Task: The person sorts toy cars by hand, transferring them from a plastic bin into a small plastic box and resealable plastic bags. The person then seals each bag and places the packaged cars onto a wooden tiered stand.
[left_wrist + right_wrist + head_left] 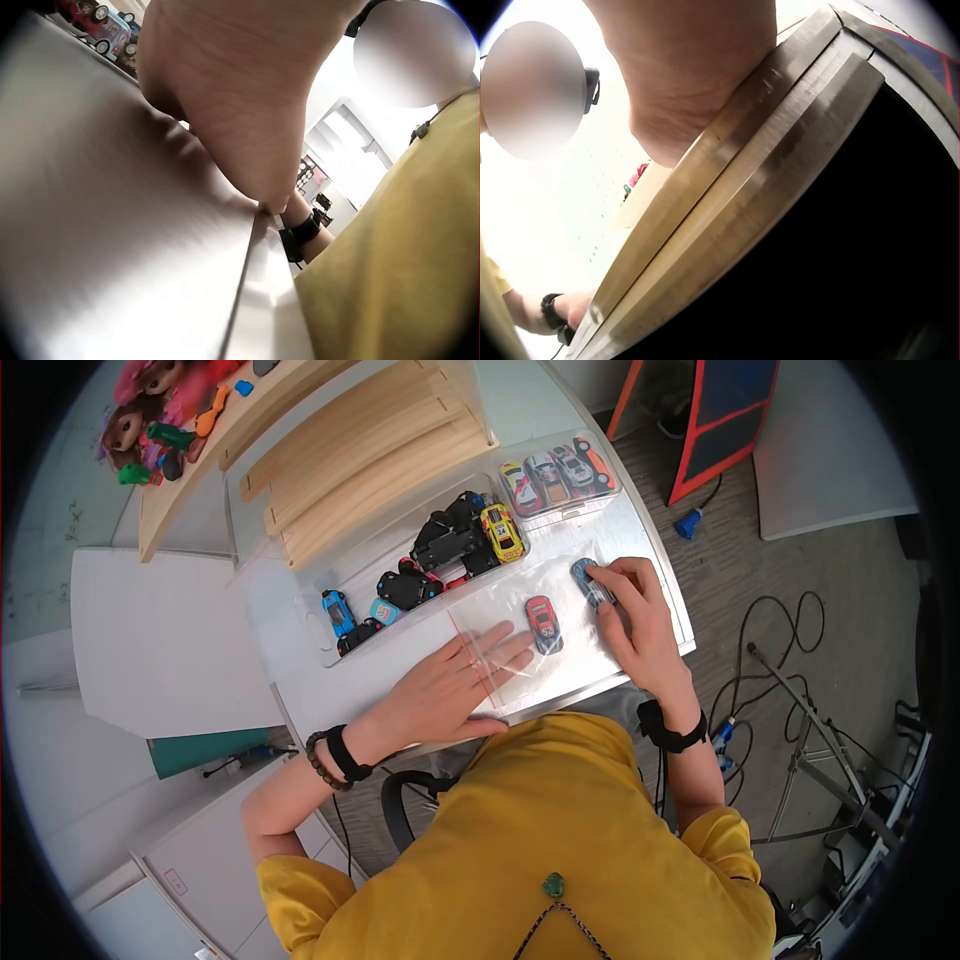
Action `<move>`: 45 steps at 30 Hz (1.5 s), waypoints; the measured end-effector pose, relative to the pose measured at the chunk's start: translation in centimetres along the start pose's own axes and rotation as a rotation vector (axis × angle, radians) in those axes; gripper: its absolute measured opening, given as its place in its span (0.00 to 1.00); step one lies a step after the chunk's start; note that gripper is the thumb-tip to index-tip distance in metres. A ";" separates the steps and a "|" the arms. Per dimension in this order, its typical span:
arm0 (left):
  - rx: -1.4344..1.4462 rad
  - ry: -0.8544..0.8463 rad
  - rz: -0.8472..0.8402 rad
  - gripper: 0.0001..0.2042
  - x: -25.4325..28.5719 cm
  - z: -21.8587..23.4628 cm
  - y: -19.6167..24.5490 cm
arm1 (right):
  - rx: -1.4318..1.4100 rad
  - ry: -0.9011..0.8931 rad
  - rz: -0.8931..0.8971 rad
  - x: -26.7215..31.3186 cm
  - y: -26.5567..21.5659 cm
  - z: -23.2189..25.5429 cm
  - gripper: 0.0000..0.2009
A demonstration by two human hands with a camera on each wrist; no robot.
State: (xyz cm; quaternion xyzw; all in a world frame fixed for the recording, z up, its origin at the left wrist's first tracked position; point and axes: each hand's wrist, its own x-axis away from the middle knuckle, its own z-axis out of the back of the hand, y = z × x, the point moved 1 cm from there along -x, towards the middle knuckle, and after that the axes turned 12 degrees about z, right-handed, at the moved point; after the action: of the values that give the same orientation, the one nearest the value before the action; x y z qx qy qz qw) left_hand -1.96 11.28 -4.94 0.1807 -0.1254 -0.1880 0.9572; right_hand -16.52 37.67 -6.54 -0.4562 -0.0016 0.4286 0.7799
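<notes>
A clear zip bag (508, 665) with a red seal line lies flat on the silvery table. My left hand (440, 685) is spread over the bag's seal end, its fingers extended and overlapping the clear film. Beyond those fingertips sits a red toy car (541, 624), over the bag's area. At the far right of the bag my right hand (645, 620) pinches a blue toy car (585, 572) between thumb and fingers. The left wrist view shows the heel of the left hand (232, 97) at the table edge; the right wrist view shows only the right hand's heel (697, 90), the car hidden.
A long clear bin (330, 650) of mixed toy cars stands behind the bag, with a yellow toy car (502, 532) at its right end. Beside it is a smaller clear box (570, 510) holding several cars. A wooden rack (360, 460) rises behind. The table's metal edge (570, 700) runs close to my body.
</notes>
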 end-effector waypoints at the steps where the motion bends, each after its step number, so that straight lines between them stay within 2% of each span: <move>1: -0.001 0.001 -0.001 0.47 -0.2 0.2 0.1 | 0.004 0.002 0.002 0.0 0.0 0.0 0.20; 13: 0.110 0.025 -0.071 0.52 -3.7 0.8 0.6 | -0.014 0.014 -0.030 -0.1 -0.1 0.5 0.22; 23: 0.147 -0.061 -0.026 0.53 -3.9 1.3 0.8 | -0.042 0.008 -0.024 0.1 0.1 0.7 0.22; 24: 0.172 -0.089 -0.006 0.53 -3.8 1.5 0.7 | 0.036 -0.003 0.014 0.0 -0.2 0.8 0.23; 25: 0.167 -0.081 0.013 0.53 -3.6 1.3 0.6 | 0.107 -0.015 0.057 -0.2 -0.4 0.7 0.24; 27: 0.163 -0.014 -0.062 0.54 -3.2 0.6 0.3 | 0.081 -0.067 0.075 -0.4 -0.5 0.6 0.26; 29: 0.155 -0.003 -0.049 0.53 -2.9 0.2 0.1 | 0.289 -0.206 0.231 -0.5 -0.5 0.3 0.27; 31: 0.156 0.019 -0.066 0.53 -2.7 0.0 0.1 | 0.273 -0.245 0.242 -0.6 -0.6 0.2 0.29; 33: 0.145 0.056 -0.061 0.53 -2.6 -0.3 0.0 | 0.124 -0.213 0.081 -0.9 -1.0 0.4 0.30; 34: 0.198 0.084 -0.072 0.52 -2.6 -0.3 0.0 | 0.116 -0.211 0.072 -0.8 -1.0 0.4 0.31; 38: 0.232 0.142 -0.132 0.51 -2.8 -0.7 -0.2 | 0.152 -0.216 0.084 -0.8 -1.1 0.2 0.31; 42: 0.273 0.134 -0.090 0.51 -1.9 0.0 -0.2 | 0.174 -0.224 0.098 -0.8 -0.7 0.0 0.30; 45: 0.276 0.137 0.005 0.46 0.8 1.8 0.6 | 0.187 -0.213 0.114 -0.7 -0.5 -0.1 0.31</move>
State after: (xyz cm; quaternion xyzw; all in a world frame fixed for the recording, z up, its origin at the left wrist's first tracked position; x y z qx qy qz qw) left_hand -1.61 10.93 -2.99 0.3229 -0.0851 -0.1541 0.9299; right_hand -16.61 37.02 -5.91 -0.3330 -0.0185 0.5164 0.7888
